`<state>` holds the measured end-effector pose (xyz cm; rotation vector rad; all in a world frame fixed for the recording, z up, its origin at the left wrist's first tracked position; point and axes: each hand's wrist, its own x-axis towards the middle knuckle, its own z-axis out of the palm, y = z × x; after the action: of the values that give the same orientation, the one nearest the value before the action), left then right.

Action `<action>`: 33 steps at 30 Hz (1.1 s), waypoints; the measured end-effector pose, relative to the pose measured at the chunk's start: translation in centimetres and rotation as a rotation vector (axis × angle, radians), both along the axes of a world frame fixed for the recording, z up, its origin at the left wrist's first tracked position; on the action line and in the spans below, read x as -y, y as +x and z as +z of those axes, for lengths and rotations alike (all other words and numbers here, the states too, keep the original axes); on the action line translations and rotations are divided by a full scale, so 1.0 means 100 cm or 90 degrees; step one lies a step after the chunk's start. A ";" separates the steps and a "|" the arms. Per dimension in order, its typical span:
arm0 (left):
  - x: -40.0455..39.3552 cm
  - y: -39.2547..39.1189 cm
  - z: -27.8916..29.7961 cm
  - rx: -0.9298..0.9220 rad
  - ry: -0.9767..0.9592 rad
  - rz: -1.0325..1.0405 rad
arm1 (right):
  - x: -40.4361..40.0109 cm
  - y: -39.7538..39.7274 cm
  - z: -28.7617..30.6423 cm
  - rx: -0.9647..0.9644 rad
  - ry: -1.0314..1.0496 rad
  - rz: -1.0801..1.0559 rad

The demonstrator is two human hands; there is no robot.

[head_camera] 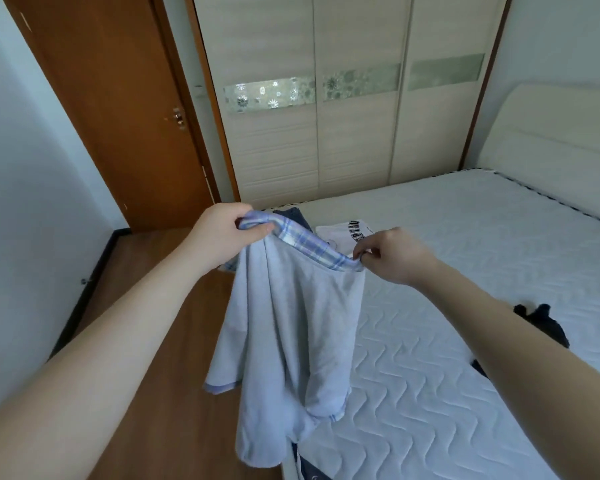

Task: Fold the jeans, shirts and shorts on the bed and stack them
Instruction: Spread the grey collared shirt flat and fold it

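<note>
Between my two outstretched arms a pale blue shirt (pixel 291 327) with a plaid collar hangs in the air over the near edge of the bed (pixel 465 271), its hem drooping toward the wooden floor (pixel 174 341). My left hand (pixel 222 233) grips one end of the collar in curled fingers, and my right hand (pixel 392 254) pinches the other end. Beyond them a folded white shirt (pixel 347 232) with dark lettering lies on the mattress beside a dark blue garment (pixel 293 216). Farther back stand the wardrobe (pixel 354 133) and a brown door (pixel 111 109).
</note>
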<state>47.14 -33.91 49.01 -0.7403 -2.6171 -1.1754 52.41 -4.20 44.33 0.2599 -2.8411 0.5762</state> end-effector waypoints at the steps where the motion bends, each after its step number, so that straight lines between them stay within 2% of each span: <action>1: -0.004 -0.001 0.000 -0.009 -0.022 -0.008 | -0.003 0.002 0.000 0.026 -0.005 -0.026; 2: -0.008 -0.002 0.000 -0.018 -0.046 -0.017 | -0.005 0.003 -0.002 0.056 -0.038 -0.046; 5: -0.016 -0.003 -0.003 -0.038 -0.114 -0.034 | -0.006 0.008 -0.010 0.178 -0.254 -0.037; 6: -0.017 -0.004 -0.005 -0.038 -0.127 -0.038 | -0.007 0.010 -0.014 0.200 -0.280 -0.020; 9: -0.016 -0.010 -0.012 -0.036 -0.145 -0.047 | -0.007 0.011 -0.027 0.184 -0.189 0.010; 13: -0.013 -0.029 -0.022 -0.023 -0.154 -0.082 | 0.010 0.012 -0.039 0.055 -0.079 -0.079; 16: -0.004 -0.047 -0.028 -0.049 -0.177 -0.135 | 0.027 0.012 -0.036 0.045 -0.052 -0.098; 25: 0.038 -0.105 -0.043 -0.101 -0.191 -0.283 | 0.088 0.028 -0.021 0.035 -0.231 -0.225; 29: 0.025 -0.108 -0.044 -0.046 -0.197 -0.365 | 0.098 0.059 -0.020 0.036 -0.362 -0.322; 33: 0.007 -0.091 -0.036 0.076 -0.178 -0.445 | 0.092 0.089 -0.007 0.034 -0.349 -0.372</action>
<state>38.05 -34.59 45.43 -1.7954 -2.7273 -1.0058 61.31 -13.38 43.64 -0.6563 -2.4796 1.1696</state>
